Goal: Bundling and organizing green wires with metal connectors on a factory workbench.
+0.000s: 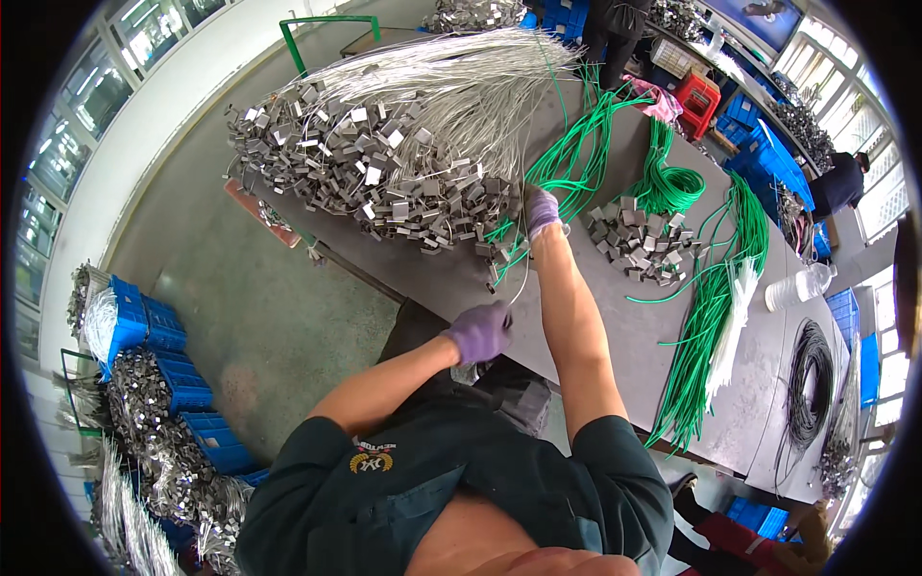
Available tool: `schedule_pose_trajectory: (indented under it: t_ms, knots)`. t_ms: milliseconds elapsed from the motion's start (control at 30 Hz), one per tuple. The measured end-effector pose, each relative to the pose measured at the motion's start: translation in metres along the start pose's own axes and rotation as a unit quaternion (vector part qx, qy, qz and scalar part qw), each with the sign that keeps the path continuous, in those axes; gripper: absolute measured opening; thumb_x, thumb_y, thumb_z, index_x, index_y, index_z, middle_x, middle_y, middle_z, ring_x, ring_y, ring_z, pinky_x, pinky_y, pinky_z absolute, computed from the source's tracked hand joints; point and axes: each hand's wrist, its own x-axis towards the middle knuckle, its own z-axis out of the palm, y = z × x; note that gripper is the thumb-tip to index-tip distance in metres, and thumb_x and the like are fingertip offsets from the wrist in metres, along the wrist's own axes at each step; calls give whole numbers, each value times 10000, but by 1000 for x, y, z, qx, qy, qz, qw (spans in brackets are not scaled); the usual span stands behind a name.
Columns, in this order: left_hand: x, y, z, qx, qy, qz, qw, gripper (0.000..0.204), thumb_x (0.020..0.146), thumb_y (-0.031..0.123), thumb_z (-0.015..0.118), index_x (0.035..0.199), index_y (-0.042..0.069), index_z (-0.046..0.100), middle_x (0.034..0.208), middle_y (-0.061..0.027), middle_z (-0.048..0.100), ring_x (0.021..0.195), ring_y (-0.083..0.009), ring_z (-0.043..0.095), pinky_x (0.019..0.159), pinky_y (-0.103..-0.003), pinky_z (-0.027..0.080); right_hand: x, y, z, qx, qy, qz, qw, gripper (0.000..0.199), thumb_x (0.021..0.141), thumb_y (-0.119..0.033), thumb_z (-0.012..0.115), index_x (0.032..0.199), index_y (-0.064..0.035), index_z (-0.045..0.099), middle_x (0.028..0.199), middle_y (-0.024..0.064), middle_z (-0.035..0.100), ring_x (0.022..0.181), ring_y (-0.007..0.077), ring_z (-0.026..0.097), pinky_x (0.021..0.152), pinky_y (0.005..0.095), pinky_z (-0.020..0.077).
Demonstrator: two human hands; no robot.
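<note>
Left hand (479,331), fisted at the table's (576,317) near edge, pinches a thin wire (520,280); right hand (542,212) grips hidden green tubes (576,158), fingers unseen.

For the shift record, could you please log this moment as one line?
left hand: grips thin wire | right hand: on green tubing | beside: metal clip pile

Purple-gloved hands (480,331), dark green short-sleeved shirt (451,480)

Head-worn fisheye looks steeply down (close) over the worktable (615,317)
</note>
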Motion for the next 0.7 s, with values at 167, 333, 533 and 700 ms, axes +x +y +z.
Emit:
schedule_pose_trajectory:
  t_ms: [167,333,533,700]
  knots:
    - [-106,-21,-61,64,16,48,997,205,757,175,530,894,35,471,736,-216,578,667,-380,570,603,-462,445,17,-23,28,55,46,6,997,195,885,-181,332,786,-101,480,592,31,502,435,155,422,387,279,331]
    - [-205,-53,-120,238,-99,-215,942,184,749,189,516,866,48,496,676,-179,587,636,-363,579,602,-464,446,63,11,50,143,21,15,989,112,848,-127,443,871,-75,539,704,78,599,593,202,564,524,320,484]
    - [-343,-94,-87,267,-197,-335,882,214,739,246,529,852,68,569,746,-168,614,704,-354,595,669,-427,478,83,16,49,187,-22,-27,982,233,862,-282,382,695,-142,464,517,41,450,394,211,400,373,366,326]
    - [-521,-201,-30,255,-158,-383,874,134,716,238,575,807,146,608,728,-103,614,731,-303,591,671,-407,463,56,-32,56,217,116,-90,965,73,835,-161,375,858,-107,419,498,-22,316,366,116,259,353,271,194]
